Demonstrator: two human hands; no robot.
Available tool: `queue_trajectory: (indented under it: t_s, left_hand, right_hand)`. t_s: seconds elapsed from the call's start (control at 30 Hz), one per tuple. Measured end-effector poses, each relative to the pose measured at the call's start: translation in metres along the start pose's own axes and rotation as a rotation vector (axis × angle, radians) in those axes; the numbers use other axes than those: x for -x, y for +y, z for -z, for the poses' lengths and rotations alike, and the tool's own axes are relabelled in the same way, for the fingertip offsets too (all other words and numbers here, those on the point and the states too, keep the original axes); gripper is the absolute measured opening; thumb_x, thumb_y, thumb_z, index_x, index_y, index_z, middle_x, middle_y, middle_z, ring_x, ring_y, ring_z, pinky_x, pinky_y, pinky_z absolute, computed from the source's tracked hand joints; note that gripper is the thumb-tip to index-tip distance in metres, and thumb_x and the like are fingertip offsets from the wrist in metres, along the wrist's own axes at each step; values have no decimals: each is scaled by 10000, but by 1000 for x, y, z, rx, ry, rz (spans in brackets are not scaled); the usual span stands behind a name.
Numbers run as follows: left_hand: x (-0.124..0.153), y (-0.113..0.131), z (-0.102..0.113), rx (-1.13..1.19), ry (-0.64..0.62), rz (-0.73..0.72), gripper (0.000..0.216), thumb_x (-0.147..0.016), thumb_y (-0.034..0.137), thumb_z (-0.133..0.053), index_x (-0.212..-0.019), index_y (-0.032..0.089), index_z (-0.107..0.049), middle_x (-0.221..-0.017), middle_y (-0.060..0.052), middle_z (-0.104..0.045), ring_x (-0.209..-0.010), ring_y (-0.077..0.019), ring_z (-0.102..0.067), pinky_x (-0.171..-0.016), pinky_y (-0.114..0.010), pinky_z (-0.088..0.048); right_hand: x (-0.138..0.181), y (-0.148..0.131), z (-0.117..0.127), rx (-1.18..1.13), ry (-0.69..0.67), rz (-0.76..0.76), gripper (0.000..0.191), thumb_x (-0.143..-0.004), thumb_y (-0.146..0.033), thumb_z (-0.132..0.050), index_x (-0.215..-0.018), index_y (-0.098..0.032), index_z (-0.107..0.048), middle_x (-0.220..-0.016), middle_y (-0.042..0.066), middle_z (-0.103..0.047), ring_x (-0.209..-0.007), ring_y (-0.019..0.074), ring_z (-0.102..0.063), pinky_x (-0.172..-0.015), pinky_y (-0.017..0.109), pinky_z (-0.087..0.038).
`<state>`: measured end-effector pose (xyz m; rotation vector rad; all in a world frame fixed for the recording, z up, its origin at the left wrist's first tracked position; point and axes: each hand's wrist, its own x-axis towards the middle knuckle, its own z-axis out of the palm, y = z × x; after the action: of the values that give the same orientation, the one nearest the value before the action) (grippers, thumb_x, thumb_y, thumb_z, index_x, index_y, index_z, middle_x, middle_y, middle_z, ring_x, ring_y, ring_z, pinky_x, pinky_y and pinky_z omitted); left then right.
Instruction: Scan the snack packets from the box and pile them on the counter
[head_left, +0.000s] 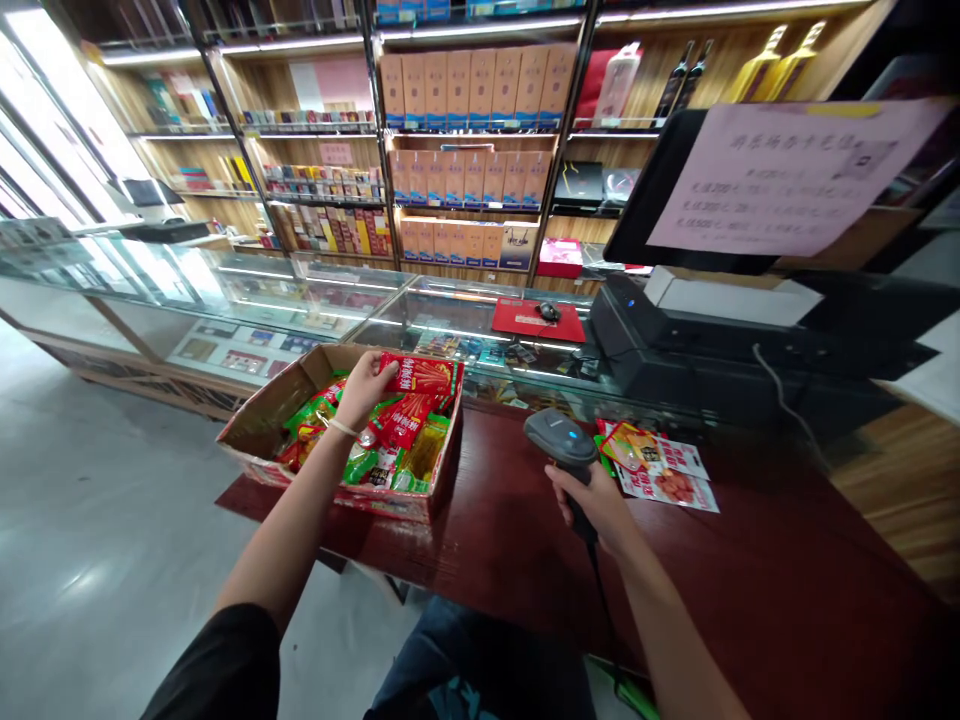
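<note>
My left hand [364, 385] is closed on a red snack packet [418, 374], held just above an open cardboard box [259, 420] full of red, green and yellow snack packets. My right hand [594, 500] grips the handle of a grey barcode scanner [561, 438], whose cable runs down toward me. The scanner sits over the dark red counter [510, 530], right of the box. Several scanned-looking snack packets [660, 465] lie flat on the counter just right of the scanner.
A black cash register with a paper notice [787, 175] stands at the right. A glass display case [315, 295] runs behind the counter, with a red mouse pad [536, 320] on it. Shelves of boxed goods and bottles fill the back wall.
</note>
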<state>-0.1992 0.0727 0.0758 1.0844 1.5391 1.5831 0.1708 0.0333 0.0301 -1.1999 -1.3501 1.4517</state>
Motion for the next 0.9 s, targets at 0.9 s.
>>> queue_trajectory:
  t_s: [0.9]
  left_hand:
    - [130,-73,-214,696,-583,591,363,-697,9,-714,-1039,131,-730,-1121,-109,-724,-1110,-193,-670,-1096,-307,-450]
  right_hand:
    - [68,10,108,-173,389,55,356,-735,-478,-776,-781,-193,-567,-514,-66,-520,-337,75,-436,-330,196,-352]
